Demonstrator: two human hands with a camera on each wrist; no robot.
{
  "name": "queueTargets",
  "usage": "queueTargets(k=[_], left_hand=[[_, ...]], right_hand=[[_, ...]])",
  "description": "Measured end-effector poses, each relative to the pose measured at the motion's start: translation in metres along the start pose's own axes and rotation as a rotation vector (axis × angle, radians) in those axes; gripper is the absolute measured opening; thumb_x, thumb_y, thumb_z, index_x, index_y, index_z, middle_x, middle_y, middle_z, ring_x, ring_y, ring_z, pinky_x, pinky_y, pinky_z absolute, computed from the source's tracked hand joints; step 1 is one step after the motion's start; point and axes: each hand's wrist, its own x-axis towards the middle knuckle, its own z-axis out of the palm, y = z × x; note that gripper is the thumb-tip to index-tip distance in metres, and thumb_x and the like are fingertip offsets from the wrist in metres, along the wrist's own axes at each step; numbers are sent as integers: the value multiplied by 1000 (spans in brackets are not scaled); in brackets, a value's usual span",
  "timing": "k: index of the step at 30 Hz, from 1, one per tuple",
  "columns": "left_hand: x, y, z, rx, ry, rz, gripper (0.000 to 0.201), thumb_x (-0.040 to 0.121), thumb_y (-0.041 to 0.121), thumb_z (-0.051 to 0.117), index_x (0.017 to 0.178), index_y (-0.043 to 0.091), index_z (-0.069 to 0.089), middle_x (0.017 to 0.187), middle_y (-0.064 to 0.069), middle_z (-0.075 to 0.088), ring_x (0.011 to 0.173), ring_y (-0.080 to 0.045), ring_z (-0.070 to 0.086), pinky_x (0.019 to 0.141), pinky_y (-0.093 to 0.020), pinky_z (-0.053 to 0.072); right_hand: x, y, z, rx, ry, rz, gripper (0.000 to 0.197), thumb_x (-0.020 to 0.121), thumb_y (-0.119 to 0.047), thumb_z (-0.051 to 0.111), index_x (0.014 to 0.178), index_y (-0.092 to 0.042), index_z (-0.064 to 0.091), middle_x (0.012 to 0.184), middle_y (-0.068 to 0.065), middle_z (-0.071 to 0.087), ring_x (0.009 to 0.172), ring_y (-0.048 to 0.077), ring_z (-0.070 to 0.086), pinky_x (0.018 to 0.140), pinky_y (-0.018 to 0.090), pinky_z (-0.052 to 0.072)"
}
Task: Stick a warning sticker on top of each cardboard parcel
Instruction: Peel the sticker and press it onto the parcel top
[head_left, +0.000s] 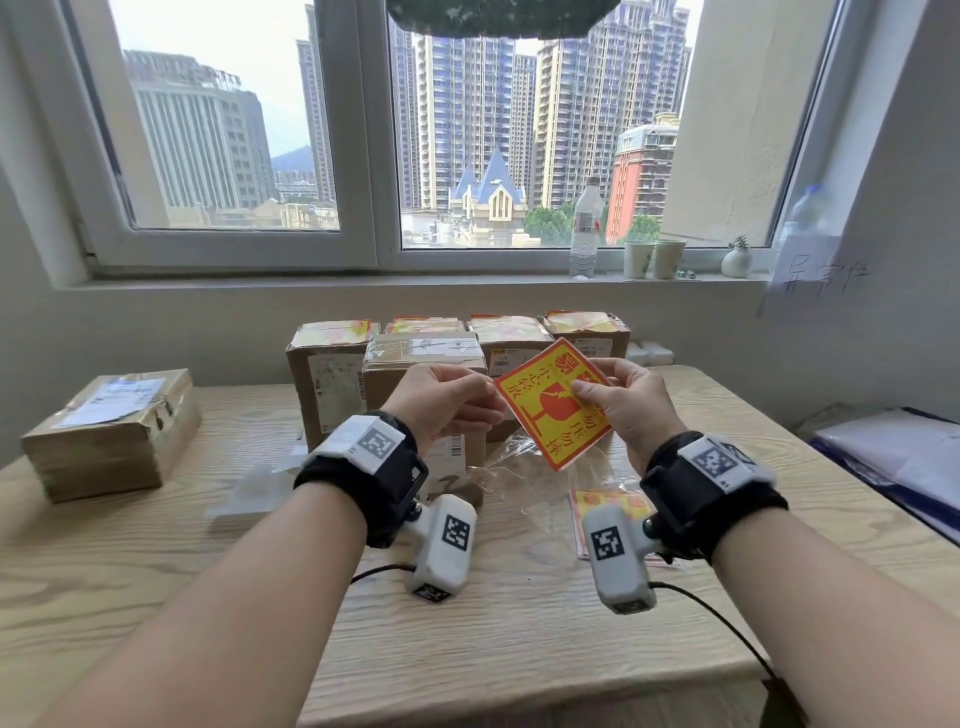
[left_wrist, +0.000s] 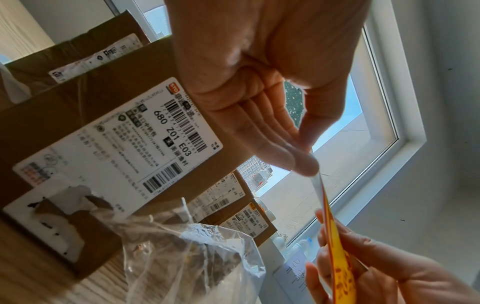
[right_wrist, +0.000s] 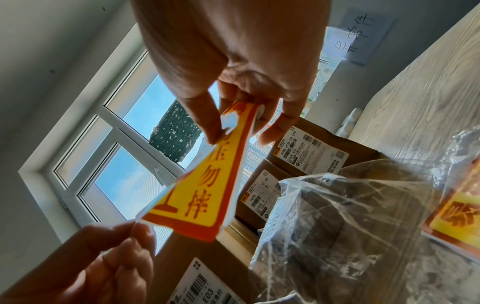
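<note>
A yellow and red warning sticker (head_left: 553, 402) is held in the air between both hands, in front of the parcels. My left hand (head_left: 491, 395) pinches its left corner, where white backing (left_wrist: 318, 181) shows. My right hand (head_left: 584, 387) pinches the right side (right_wrist: 233, 127), thumb on the printed face. Just behind the hands stands a brown cardboard parcel (head_left: 423, 358) with only tape on top. Behind it, several parcels in a row (head_left: 506, 327) have stickers on top. A flat parcel (head_left: 111, 431) lies at the left with a white label on top.
A stack of stickers (head_left: 608, 506) and a clear plastic bag (head_left: 514, 457) lie on the wooden table (head_left: 519, 623) under the hands. A white lump (head_left: 249, 488) sits left of them. Papers (head_left: 898, 452) lie at the right. A bottle (head_left: 587, 228) and cups (head_left: 654, 257) stand on the sill.
</note>
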Motion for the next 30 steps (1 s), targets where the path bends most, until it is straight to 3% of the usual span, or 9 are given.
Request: queueTargets(k=[4, 6, 8, 10, 13, 22, 30], left_hand=[[-1, -1, 0, 14, 3, 10, 10, 89, 5, 61, 90, 1, 70, 75, -9, 74, 60, -13, 70, 54, -19, 57], [-1, -4, 1, 5, 8, 21, 12, 90, 5, 60, 93, -2, 69, 75, -10, 73, 60, -12, 70, 56, -19, 57], [-2, -8, 2, -19, 25, 33, 12, 90, 4, 59, 94, -2, 68, 76, -10, 73, 59, -11, 69, 55, -19, 57], [-3, -14, 3, -28, 41, 40, 10, 90, 4, 60, 93, 0, 68, 77, -10, 73, 60, -11, 69, 56, -20, 57], [-7, -21, 5, -49, 25, 46, 8, 88, 3, 62, 91, 2, 69, 75, -9, 73, 61, -10, 69, 59, -20, 58], [-8, -20, 6, -38, -37, 81, 18, 84, 5, 69, 100, -4, 70, 74, -7, 73, 62, -10, 69, 58, -20, 56], [-4, -20, 7, -32, -49, 87, 21, 85, 7, 69, 102, -5, 69, 86, -13, 73, 72, -14, 72, 62, -22, 57]], right_hand=[[0, 2, 1, -131, 33, -5, 20, 84, -9, 71, 99, -18, 61, 100, 5, 68, 96, 24, 68, 80, 39, 58], [-1, 5, 3, -402, 141, -123, 28, 80, -15, 75, 104, -21, 63, 103, 1, 63, 99, 19, 62, 86, 39, 56], [-7, 2, 8, -552, 183, -287, 21, 80, -18, 75, 99, -23, 67, 102, 0, 63, 95, 14, 60, 85, 32, 54], [-16, -3, 15, -480, 32, -355, 7, 83, -19, 73, 88, -22, 70, 92, -2, 69, 85, 11, 66, 78, 30, 57], [-26, -5, 27, -448, -143, -361, 4, 80, -28, 76, 78, -27, 73, 78, -7, 74, 74, 8, 71, 72, 31, 60], [-27, -2, 29, -407, -194, -350, 12, 76, -25, 80, 70, -31, 72, 68, -12, 72, 66, -1, 67, 63, 19, 49], [-28, -3, 28, -339, -178, -287, 5, 79, -25, 77, 75, -25, 74, 73, -3, 74, 68, 5, 69, 70, 28, 57]])
